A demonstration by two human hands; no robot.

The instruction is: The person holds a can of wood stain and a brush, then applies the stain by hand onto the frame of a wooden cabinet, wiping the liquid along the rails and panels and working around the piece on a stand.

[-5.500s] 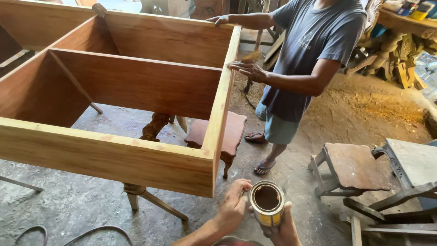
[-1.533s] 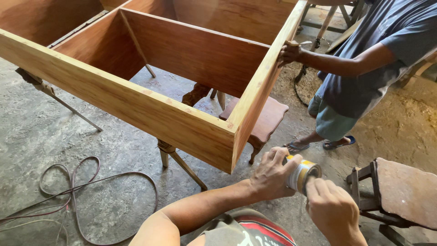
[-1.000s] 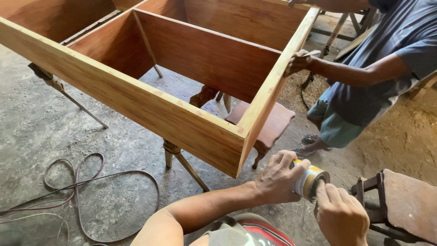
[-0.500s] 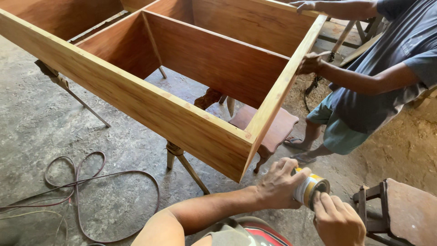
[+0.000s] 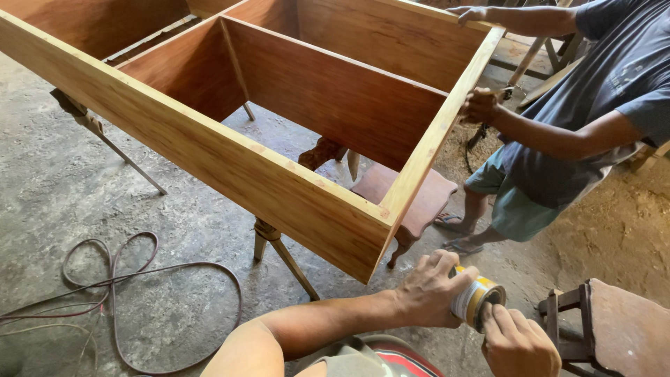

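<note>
My left hand (image 5: 431,287) grips a small yellow and white tin can (image 5: 474,300), tipped on its side low in the view. My right hand (image 5: 518,342) is at the can's open mouth, fingertips on its rim. Just above them is the near corner of a large open wooden cabinet frame (image 5: 293,188) with reddish inner panels, resting on trestle legs. Another person in a grey shirt (image 5: 614,91) stands at the right, one hand (image 5: 480,105) on the frame's end board and the other hand (image 5: 469,12) on its far corner.
A small wooden stool (image 5: 412,202) stands under the frame. Another stool (image 5: 614,328) sits at the lower right beside my right hand. A looped cable (image 5: 139,279) lies on the concrete floor at left. Sawdust covers the ground at right.
The view has drifted so the frame's corner sits closer. My hands have stayed on the can, the right hand working at its mouth. The other person's far hand now rests on the frame's far corner.
</note>
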